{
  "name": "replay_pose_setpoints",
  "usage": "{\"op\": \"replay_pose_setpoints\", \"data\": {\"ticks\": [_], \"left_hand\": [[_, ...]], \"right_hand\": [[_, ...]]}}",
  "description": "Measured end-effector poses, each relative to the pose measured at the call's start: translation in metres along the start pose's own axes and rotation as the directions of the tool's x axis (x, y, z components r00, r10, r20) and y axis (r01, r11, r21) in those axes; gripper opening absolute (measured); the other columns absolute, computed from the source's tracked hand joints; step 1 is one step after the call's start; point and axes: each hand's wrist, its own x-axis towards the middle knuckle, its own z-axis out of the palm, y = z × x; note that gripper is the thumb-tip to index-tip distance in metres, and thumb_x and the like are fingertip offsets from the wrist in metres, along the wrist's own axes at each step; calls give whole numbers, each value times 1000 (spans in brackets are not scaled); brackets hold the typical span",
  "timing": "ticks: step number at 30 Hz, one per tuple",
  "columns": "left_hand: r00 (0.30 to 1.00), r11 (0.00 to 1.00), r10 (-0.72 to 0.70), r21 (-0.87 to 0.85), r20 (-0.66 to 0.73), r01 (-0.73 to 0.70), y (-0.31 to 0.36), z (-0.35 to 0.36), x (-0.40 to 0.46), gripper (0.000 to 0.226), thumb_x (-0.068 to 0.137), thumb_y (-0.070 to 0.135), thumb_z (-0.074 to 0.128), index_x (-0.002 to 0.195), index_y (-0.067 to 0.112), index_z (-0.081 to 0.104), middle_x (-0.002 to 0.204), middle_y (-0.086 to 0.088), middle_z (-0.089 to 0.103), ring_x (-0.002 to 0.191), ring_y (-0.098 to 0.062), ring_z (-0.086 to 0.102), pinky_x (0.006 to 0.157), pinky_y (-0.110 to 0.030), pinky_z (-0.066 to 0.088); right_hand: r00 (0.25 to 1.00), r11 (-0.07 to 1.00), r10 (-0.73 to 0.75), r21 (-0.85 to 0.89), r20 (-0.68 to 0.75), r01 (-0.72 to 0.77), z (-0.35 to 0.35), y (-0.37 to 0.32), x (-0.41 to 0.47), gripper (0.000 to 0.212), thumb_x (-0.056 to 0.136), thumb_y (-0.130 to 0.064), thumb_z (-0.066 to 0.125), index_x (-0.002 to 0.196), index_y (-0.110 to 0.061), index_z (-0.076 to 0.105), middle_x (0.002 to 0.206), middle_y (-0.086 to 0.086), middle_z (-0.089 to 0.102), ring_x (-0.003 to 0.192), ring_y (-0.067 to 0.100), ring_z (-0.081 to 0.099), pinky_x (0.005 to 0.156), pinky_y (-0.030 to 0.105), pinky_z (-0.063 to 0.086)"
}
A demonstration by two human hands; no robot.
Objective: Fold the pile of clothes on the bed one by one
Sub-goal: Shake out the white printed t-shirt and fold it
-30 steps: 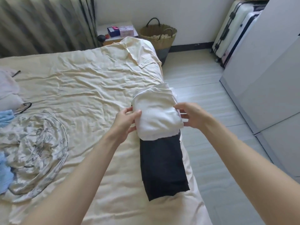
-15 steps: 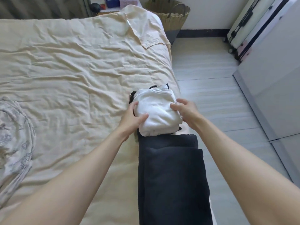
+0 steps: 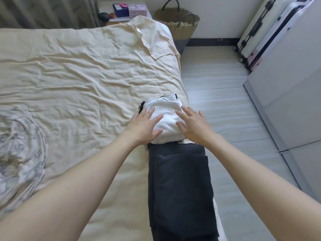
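Note:
A folded white garment [image 3: 167, 115] lies on a small stack near the bed's right edge, with a dark piece peeking out beneath it. My left hand [image 3: 145, 125] rests flat on its left side, fingers straight. My right hand [image 3: 192, 124] lies flat on its right side, fingers spread. Just in front of the stack sits a folded black garment [image 3: 178, 185], long and laid along the bed's edge. An unfolded patterned grey-white garment [image 3: 20, 150] is bunched at the left of the cream bed sheet [image 3: 78, 80].
A woven basket [image 3: 178, 23] stands on the floor past the bed's far corner, beside a small table with boxes [image 3: 128, 10]. Suitcases [image 3: 257, 30] and a white wardrobe [image 3: 295, 87] line the right side. Pale floor [image 3: 222, 110] runs along the bed.
Both hands have let go of the white garment's sides and now lie flat on top of it. The garment sits lower on the stack, and the view has lifted slightly.

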Motion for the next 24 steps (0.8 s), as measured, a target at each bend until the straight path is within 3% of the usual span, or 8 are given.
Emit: {"op": "replay_pose_setpoints", "data": {"ticks": [4,9,14,19,24], "left_hand": [[993,999,-28,16,-112,30,3,-35,-59,61,97,50,34,150,33,10,160,-3,-6,147,-23,-4,117,-43,7],[941,969,-149,-236,-303,77,13,-85,-158,61,96,45,43,149,33,16,160,-2,1,147,-21,-2,118,-39,9],[887,941,-232,-324,-399,101,8,-124,-268,60,95,43,44,149,32,19,160,0,3,147,-18,-3,118,-38,7],[842,923,-314,-350,-438,162,-17,-128,-381,59,95,42,46,148,29,23,159,-1,8,147,-20,0,118,-39,8],[807,858,-468,-402,-360,319,-61,-86,-480,60,95,44,46,149,29,22,159,0,6,147,-20,1,118,-38,9]], "right_hand": [[999,996,-40,-85,-29,38,-40,-22,-51,53,100,-40,35,149,-27,19,160,1,8,147,19,4,117,47,0],[987,992,-118,-66,-110,111,-92,-79,-118,54,100,-41,35,149,-29,17,160,-2,6,147,16,2,117,44,-3],[955,974,-226,-15,-195,227,-132,-155,-182,58,99,-43,37,150,-31,14,160,-2,8,147,16,2,118,41,-4],[921,936,-341,25,-187,351,-141,-242,-237,61,98,-47,37,151,-30,13,160,-2,9,147,17,3,118,42,-3],[890,893,-450,-25,-71,450,-102,-333,-276,60,99,-46,36,151,-28,12,160,0,6,147,18,2,118,46,-2]]}}
